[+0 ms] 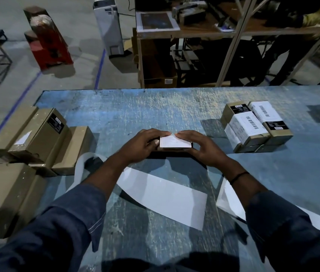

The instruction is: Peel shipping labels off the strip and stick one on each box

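Blue, scuffed paint covers the desk (175,107), and across its near half curls the white strip (165,195), looping under both forearms. A pile of unlabelled boxes (37,132) lies at the left edge, well apart from the stack of labelled boxes (253,126) at the far right.

Between them, straight ahead of the person, sits the centre box (175,149), mostly hidden. Its long axis runs left to right, so each short end points into a palm. The left hand (141,146) curls round the left end and the right hand (202,148) round the right end, neither spread flat. The label (175,142) lies on the top face along that same axis. The fingertips (167,133) of both hands meet at its far edge, where a small fold seems to stand up.

That far edge is probably what the next move turns on: pressing it down from the middle and stroking outward along the box's length, each hand toward its own end. Afterwards, the finished stack lies nearer the right hand and the fresh boxes nearer the left.
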Demonstrator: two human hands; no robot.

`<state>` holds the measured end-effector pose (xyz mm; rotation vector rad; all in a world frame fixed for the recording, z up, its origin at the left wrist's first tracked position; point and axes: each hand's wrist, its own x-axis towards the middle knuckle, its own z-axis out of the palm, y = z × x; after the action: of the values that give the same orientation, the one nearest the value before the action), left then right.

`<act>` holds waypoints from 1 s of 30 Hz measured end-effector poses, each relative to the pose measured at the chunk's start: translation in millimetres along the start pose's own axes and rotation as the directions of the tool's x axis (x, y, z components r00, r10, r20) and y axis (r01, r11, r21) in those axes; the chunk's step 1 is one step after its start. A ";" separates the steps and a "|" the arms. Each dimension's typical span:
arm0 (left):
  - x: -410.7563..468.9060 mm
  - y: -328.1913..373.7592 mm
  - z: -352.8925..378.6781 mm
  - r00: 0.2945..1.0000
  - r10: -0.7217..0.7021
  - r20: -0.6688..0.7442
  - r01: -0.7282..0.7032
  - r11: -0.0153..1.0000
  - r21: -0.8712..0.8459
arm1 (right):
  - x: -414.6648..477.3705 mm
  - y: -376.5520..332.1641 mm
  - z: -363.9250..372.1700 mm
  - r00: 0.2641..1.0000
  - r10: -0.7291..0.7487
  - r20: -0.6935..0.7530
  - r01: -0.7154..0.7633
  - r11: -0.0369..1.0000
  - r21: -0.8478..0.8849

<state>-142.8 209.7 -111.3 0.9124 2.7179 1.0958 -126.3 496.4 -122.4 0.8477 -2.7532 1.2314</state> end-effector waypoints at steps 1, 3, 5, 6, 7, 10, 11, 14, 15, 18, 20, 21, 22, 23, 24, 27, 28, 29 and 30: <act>0.5 -3.6 2.5 1.000 0.003 -0.004 -0.002 1.000 0.019 | 1.0 3.1 0.9 1.000 0.001 0.000 -0.001 1.000 -0.006; 1.7 -9.0 4.9 1.000 -0.016 -0.003 0.016 0.999 0.033 | 2.7 7.6 1.3 1.000 0.002 -0.001 -0.002 1.000 -0.014; 3.3 -10.5 5.0 0.999 -0.037 0.007 0.037 0.999 0.035 | 4.9 9.2 0.7 1.000 -0.002 0.012 0.002 1.000 -0.023; 3.9 -10.8 4.7 0.999 -0.038 0.012 0.038 0.999 0.036 | 6.0 9.7 -0.1 1.000 -0.001 0.018 0.001 1.000 -0.024; 4.3 -12.0 4.6 0.999 -0.038 0.016 0.037 0.999 0.037 | 7.3 10.3 -1.3 1.000 0.003 0.025 -0.003 1.000 -0.021; 4.3 -15.9 3.3 0.999 -0.036 0.032 0.035 0.998 0.043 | 9.3 12.2 -5.5 0.998 0.001 0.065 0.000 1.000 -0.008; 4.4 -17.2 3.7 0.999 -0.035 0.033 0.033 0.998 0.044 | 9.4 13.2 -7.9 0.996 -0.001 0.085 0.001 1.000 -0.006; 5.6 -16.8 4.9 0.999 -0.034 0.011 0.034 0.999 0.028 | 9.5 15.3 -16.8 0.979 0.053 0.195 -0.057 0.998 0.015; 6.8 -16.5 5.9 0.999 -0.041 -0.005 0.041 0.999 0.007 | 10.5 15.0 -17.2 0.973 0.080 0.215 -0.088 0.996 0.029; 11.3 -12.6 14.4 0.990 -0.086 -0.116 0.075 0.993 -0.094 | 18.4 12.9 -5.6 0.989 0.140 0.050 -0.143 0.988 0.049; 14.0 -6.6 23.2 0.963 -0.128 -0.237 0.111 0.990 -0.083 | 27.0 7.4 8.5 0.971 0.182 -0.156 -0.168 0.981 0.099; 14.4 -2.8 27.2 0.942 -0.137 -0.308 0.133 0.991 -0.034 | 31.1 5.1 15.6 0.950 0.200 -0.241 -0.182 0.979 0.096; 14.4 0.4 30.6 0.919 -0.132 -0.371 0.149 0.989 0.017 | 34.3 3.6 21.7 0.929 0.211 -0.302 -0.199 0.977 0.072; 14.3 3.4 33.0 0.900 -0.124 -0.418 0.160 0.986 0.052 | 36.1 2.5 26.3 0.916 0.211 -0.342 -0.209 0.977 0.042; 14.5 5.0 35.2 0.887 -0.116 -0.447 0.162 0.985 0.064 | 36.2 2.7 30.1 0.908 0.208 -0.365 -0.215 0.976 0.022; 14.3 5.6 36.4 0.879 -0.105 -0.465 0.148 0.987 0.058 | 29.4 3.8 36.2 0.908 0.182 -0.376 -0.195 0.981 0.004; 14.0 4.6 36.2 0.884 -0.102 -0.456 0.143 0.988 0.055 | 26.3 4.0 36.3 0.917 0.167 -0.363 -0.179 0.984 -0.001; 13.5 3.4 35.6 0.892 -0.100 -0.440 0.134 0.990 0.047 | 23.1 3.2 35.3 0.927 0.150 -0.344 -0.163 0.987 -0.008; 13.1 2.5 34.8 0.903 -0.100 -0.418 0.126 0.991 0.036 | 20.7 3.8 33.7 0.937 0.133 -0.322 -0.144 0.989 -0.012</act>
<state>-142.7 239.5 -133.6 0.5659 3.1098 1.3200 -138.9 465.4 -143.8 0.4096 -2.5948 1.2113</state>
